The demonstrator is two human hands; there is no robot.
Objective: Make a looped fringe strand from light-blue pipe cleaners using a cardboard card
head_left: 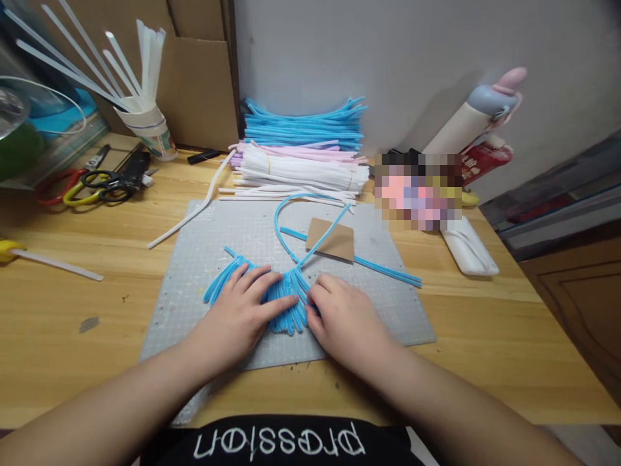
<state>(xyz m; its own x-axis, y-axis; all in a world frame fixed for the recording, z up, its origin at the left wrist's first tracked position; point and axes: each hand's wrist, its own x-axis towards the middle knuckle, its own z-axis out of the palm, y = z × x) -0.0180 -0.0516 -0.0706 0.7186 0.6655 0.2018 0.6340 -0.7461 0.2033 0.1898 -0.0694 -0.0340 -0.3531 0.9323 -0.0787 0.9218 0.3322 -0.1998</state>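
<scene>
A fringe of bent blue pipe cleaner loops (290, 317) lies on the grey cutting mat (179, 304). My left hand (250, 301) rests flat across the fringe with its fingers apart, covering the middle of it. At the fringe's right end, my right hand (339, 307) is closed, thumb and fingers pinched on a blue pipe cleaner loop. From the top of the fringe a long blue pipe cleaner (277, 220) curves up and back in an open loop. Just behind my right hand, a small brown card (332, 239) lies over several straight blue pipe cleaners (388, 270).
Bundles of blue pipe cleaners (305, 126) and white pipe cleaners (303, 169) lie by the wall. Scissors (109, 188) and a paper cup (148, 133) of white sticks stand left. A white bottle (458, 123) and a white case (468, 246) are right.
</scene>
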